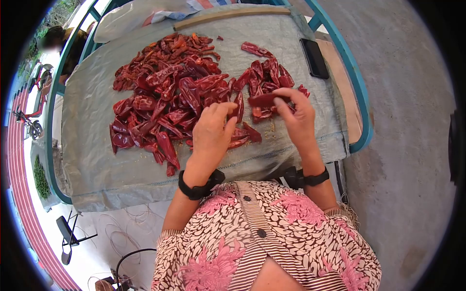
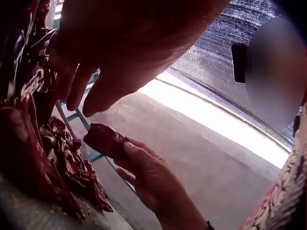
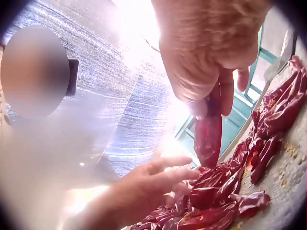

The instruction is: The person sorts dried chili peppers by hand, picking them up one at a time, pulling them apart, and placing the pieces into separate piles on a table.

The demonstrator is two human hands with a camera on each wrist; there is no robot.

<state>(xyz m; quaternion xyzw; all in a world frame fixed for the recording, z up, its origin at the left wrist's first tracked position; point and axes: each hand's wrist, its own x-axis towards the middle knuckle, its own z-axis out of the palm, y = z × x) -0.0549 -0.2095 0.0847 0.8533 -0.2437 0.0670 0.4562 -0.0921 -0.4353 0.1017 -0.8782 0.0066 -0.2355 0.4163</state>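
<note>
My right hand (image 1: 298, 116) pinches a dried red chili pepper (image 1: 262, 100) between thumb and fingers, over the smaller group of peppers. In the right wrist view that pepper (image 3: 208, 139) hangs lengthwise below the fingers, dark and glossy. My left hand (image 1: 213, 128), its fingers loosely extended and holding nothing, is at the right side of the big heap of dried chili peppers (image 1: 167, 97). The left wrist view has its fingers (image 2: 98, 93) just above the held pepper. The smaller group of chili peppers (image 1: 257, 77) lies right of the heap, several of them wrinkled and flattened.
A grey woven sheet (image 1: 97, 160) covers the surface, with small pale seeds scattered on it. A black phone (image 1: 314, 58) lies near the right edge. A wooden strip (image 1: 233, 16) lies along the back, and a teal metal frame (image 1: 361, 116) runs around the sides.
</note>
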